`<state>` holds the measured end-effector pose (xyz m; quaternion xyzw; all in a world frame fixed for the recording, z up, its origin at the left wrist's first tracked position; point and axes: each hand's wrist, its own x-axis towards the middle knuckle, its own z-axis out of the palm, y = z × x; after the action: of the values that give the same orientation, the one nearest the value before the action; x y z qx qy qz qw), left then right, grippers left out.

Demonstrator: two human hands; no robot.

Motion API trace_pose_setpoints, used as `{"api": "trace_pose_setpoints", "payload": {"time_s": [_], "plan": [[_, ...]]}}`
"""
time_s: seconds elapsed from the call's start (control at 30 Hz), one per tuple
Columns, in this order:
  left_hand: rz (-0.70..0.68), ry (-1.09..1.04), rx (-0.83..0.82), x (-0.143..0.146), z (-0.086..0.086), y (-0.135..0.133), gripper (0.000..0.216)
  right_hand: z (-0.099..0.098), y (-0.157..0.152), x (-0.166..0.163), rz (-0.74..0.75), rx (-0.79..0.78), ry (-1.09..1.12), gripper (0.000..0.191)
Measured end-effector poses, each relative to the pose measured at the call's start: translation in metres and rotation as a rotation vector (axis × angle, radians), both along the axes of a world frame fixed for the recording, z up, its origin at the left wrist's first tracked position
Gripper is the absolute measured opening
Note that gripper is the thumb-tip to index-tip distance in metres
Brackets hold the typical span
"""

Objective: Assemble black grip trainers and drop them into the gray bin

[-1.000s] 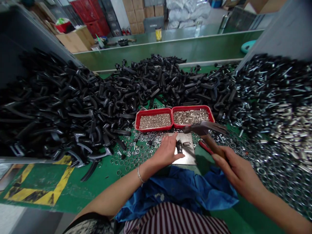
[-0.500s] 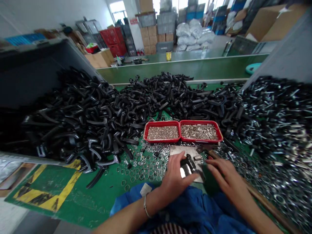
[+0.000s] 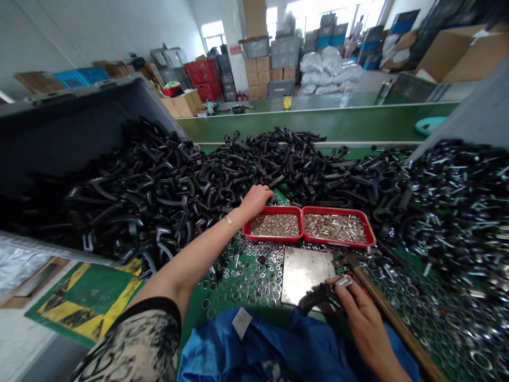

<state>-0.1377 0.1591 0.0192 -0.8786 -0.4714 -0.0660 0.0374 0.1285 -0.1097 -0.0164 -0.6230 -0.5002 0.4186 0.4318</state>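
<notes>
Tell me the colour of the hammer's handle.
The handle is brown; the head view shows it best.

Head camera looks forward, down over the workbench (image 3: 193, 313).

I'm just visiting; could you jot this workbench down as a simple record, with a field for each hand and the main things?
Left hand: behind the left red tray, at the black pile; grip hidden
Right hand: holding a black part over the near edge of the metal plate
Left red tray: tiny metal pieces
Right red tray: metal pins
Hammer: right of the plate, wooden handle toward the person
Black pile: many parts, spreading left and behind the trays
Metal rings: scattered left and right of the plate
</notes>
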Motion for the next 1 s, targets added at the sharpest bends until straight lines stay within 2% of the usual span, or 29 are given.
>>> {"api": "trace_pose_setpoints", "payload": {"time_s": [0.07, 0.17, 0.27, 0.37, 0.43, 0.5, 0.6, 0.67, 0.7, 0.77, 0.83, 0.9, 0.93, 1.0], "plan": [[-0.049, 0.080, -0.019, 0.000, -0.004, 0.035, 0.032, -0.002, -0.004, 0.000, 0.002, -0.035, 0.003, 0.040], [-0.100, 0.096, -0.041, 0.007, -0.016, 0.061, 0.026, -0.007, -0.010, 0.003, -0.039, -0.073, 0.032, 0.039], [-0.175, 0.116, -0.085, 0.011, -0.027, 0.072, 0.023, -0.013, -0.011, 0.007, -0.102, -0.092, 0.125, 0.037], [-0.247, 0.122, -0.124, 0.011, -0.030, 0.079, 0.025, -0.016, -0.006, 0.010, -0.132, -0.111, 0.183, 0.039], [-0.253, 0.020, -0.093, 0.010, -0.027, 0.079, 0.030, -0.017, -0.001, 0.012, -0.147, -0.156, 0.189, 0.039], [-0.189, -0.214, 0.013, 0.011, -0.019, 0.071, 0.037, -0.018, 0.004, 0.014, -0.143, -0.203, 0.225, 0.039], [-0.093, -0.641, 0.127, 0.014, -0.001, 0.039, 0.044, -0.020, 0.013, 0.014, -0.093, -0.215, 0.216, 0.042], [-0.083, -0.880, 0.031, 0.020, 0.009, 0.001, 0.050, -0.021, 0.020, 0.012, -0.065, -0.171, 0.082, 0.041], [-0.074, -0.981, -0.077, 0.025, 0.012, -0.023, 0.052, -0.021, 0.023, 0.010, -0.055, -0.132, -0.007, 0.040], [-0.056, -1.103, -0.404, 0.037, 0.009, -0.077, 0.045, -0.020, 0.029, 0.006, -0.024, -0.044, -0.174, 0.039], [-0.018, -1.229, -0.819, 0.053, -0.004, -0.129, 0.032, -0.018, 0.033, 0.002, 0.024, 0.022, -0.292, 0.037], [0.100, -1.418, -1.169, 0.071, -0.022, -0.171, 0.031, -0.016, 0.034, 0.000, 0.061, 0.050, -0.364, 0.035], [0.186, -1.496, -1.277, 0.079, -0.032, -0.187, 0.033, -0.015, 0.034, -0.001, 0.076, 0.053, -0.384, 0.035], [0.326, -1.559, -1.388, 0.092, -0.047, -0.207, 0.042, -0.012, 0.030, 0.000, 0.099, 0.051, -0.400, 0.036]]}}
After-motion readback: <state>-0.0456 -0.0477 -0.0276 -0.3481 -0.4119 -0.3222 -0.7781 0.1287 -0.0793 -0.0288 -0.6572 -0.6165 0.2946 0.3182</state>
